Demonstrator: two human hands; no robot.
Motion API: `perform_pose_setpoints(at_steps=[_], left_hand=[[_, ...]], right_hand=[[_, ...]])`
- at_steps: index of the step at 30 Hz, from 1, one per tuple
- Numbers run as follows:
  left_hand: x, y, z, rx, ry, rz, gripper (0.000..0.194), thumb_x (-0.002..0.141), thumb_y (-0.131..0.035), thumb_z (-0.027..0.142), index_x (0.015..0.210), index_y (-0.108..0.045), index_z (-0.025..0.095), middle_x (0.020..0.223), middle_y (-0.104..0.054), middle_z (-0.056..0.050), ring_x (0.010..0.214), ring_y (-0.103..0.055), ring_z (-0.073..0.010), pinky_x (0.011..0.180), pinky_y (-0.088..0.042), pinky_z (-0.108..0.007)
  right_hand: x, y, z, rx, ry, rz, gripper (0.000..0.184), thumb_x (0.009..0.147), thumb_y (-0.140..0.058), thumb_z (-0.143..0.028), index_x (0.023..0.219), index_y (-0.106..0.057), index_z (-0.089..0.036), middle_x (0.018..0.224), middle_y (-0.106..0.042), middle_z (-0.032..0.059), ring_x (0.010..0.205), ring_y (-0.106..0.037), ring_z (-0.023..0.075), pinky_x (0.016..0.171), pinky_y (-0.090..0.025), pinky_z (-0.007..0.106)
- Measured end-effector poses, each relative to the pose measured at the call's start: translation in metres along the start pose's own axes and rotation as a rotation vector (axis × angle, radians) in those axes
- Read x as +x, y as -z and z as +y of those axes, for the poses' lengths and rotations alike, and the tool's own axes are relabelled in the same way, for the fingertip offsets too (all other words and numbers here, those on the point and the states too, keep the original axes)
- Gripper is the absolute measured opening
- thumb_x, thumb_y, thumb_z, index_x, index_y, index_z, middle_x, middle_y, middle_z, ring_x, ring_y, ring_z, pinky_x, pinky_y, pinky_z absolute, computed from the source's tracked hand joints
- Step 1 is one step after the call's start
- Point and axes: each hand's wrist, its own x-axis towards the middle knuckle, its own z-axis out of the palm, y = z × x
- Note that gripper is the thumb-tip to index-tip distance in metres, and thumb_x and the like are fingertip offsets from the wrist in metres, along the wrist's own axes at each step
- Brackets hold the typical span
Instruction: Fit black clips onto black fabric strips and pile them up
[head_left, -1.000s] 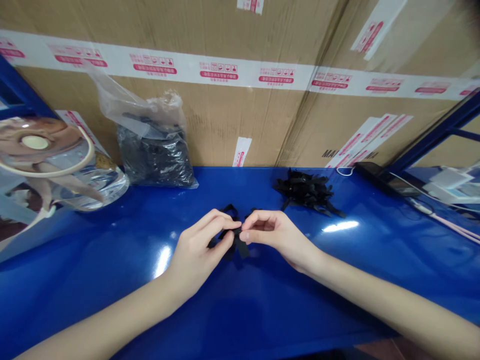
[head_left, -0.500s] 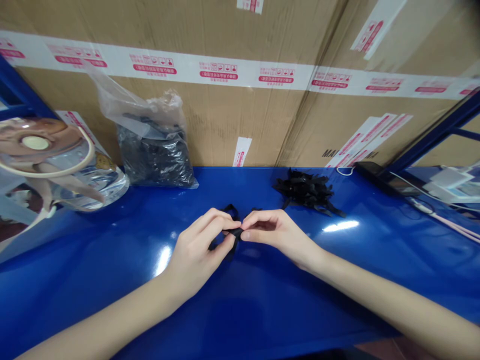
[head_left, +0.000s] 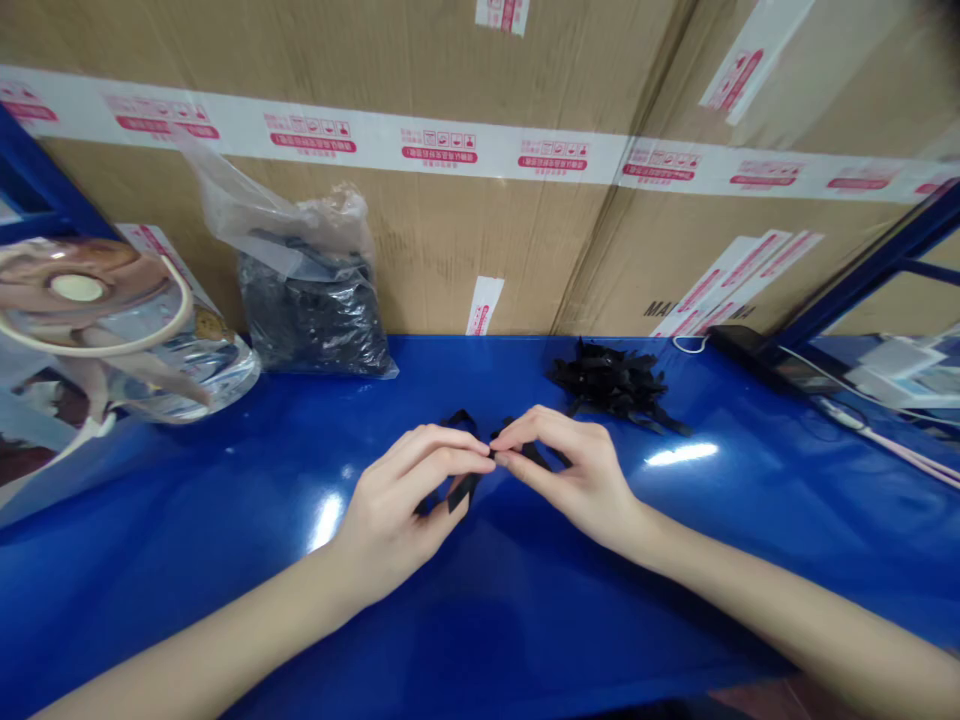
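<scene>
Above the middle of the blue table (head_left: 480, 620), both my hands meet at the fingertips over a black ribbon strip (head_left: 463, 488). My left hand (head_left: 409, 490) is closed on it, and part of the strip shows between its fingers and thumb. My right hand (head_left: 574, 465) pinches a small dark end of it, touching my left fingertips. More black strip lies behind the hands, partly covered by the fingers. Beyond my right hand sits a loose pile of black ribbon pieces (head_left: 611, 380).
A clear plastic bag (head_left: 311, 310) filled with black material leans on large cardboard boxes (head_left: 465, 230) at the back. A clear jug (head_left: 180, 350) stands at left. At right are a dark device (head_left: 739, 345), cables and a blue frame (head_left: 840, 280).
My right hand has shifted slightly up and right, its fingers still pinching. The black strip now hangs lower between my left fingers and thumb.
</scene>
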Motion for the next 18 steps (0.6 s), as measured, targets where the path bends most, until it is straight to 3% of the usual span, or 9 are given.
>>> perform_pose_setpoints(at_steps=[3, 5, 9, 13, 15, 18], left_hand=[[0.002, 0.003, 0.0, -0.057, -0.064, -0.021, 0.029, 0.084, -0.048, -0.004, 0.089, -0.066, 0.018, 0.094, -0.072, -0.005, 0.086, -0.066, -0.0144, 0.078, -0.052, -0.028], [0.003, 0.005, 0.0, -0.097, -0.089, -0.026, 0.035, 0.082, -0.042, -0.007, 0.086, -0.066, 0.018, 0.092, -0.073, -0.004, 0.084, -0.066, -0.0145, 0.076, -0.052, -0.029], [0.003, 0.01, -0.001, -0.139, -0.056, -0.019, 0.037, 0.083, -0.038, -0.008, 0.081, -0.065, 0.017, 0.09, -0.074, -0.003, 0.082, -0.066, -0.0137, 0.076, -0.051, -0.028], [0.009, 0.021, -0.009, -0.049, 0.096, -0.017, 0.033, 0.084, -0.038, -0.003, 0.082, -0.065, 0.017, 0.086, -0.073, -0.002, 0.082, -0.067, -0.014, 0.077, -0.051, -0.026], [0.014, 0.027, -0.018, 0.028, 0.164, -0.097, 0.032, 0.083, -0.039, 0.0, 0.086, -0.066, 0.017, 0.082, -0.072, 0.0, 0.078, -0.067, -0.0136, 0.073, -0.051, -0.025], [0.021, 0.035, -0.032, 0.114, 0.154, -0.295, 0.027, 0.084, -0.043, 0.006, 0.083, -0.067, 0.018, 0.078, -0.07, 0.001, 0.073, -0.065, -0.0135, 0.069, -0.05, -0.023]], right_hand=[[0.0, 0.012, -0.002, -0.349, 0.458, 0.013, 0.015, 0.092, -0.052, -0.01, 0.095, -0.067, -0.011, 0.089, -0.074, 0.009, 0.08, -0.065, 0.0168, 0.073, -0.054, 0.03], [0.0, 0.022, -0.006, -0.511, 0.622, -0.015, 0.021, 0.094, -0.047, -0.008, 0.095, -0.068, -0.007, 0.092, -0.075, 0.0121, 0.082, -0.066, 0.0185, 0.075, -0.055, 0.033], [0.001, 0.031, -0.014, -0.682, 0.751, -0.068, 0.024, 0.094, -0.046, -0.007, 0.091, -0.07, -0.008, 0.095, -0.076, 0.0119, 0.082, -0.068, 0.0174, 0.078, -0.057, 0.032], [0.0, 0.029, -0.014, -0.734, 0.854, -0.045, 0.019, 0.091, -0.052, -0.008, 0.087, -0.071, -0.01, 0.091, -0.077, 0.0091, 0.079, -0.07, 0.015, 0.077, -0.059, 0.028], [0.0, 0.028, -0.013, -0.745, 0.888, -0.043, 0.018, 0.09, -0.054, -0.008, 0.087, -0.071, -0.011, 0.09, -0.077, 0.0082, 0.079, -0.07, 0.0145, 0.076, -0.059, 0.027], [0.0, 0.03, -0.014, -0.778, 0.887, -0.033, 0.018, 0.09, -0.055, -0.008, 0.086, -0.071, -0.013, 0.089, -0.077, 0.0063, 0.079, -0.07, 0.0132, 0.076, -0.059, 0.025]])
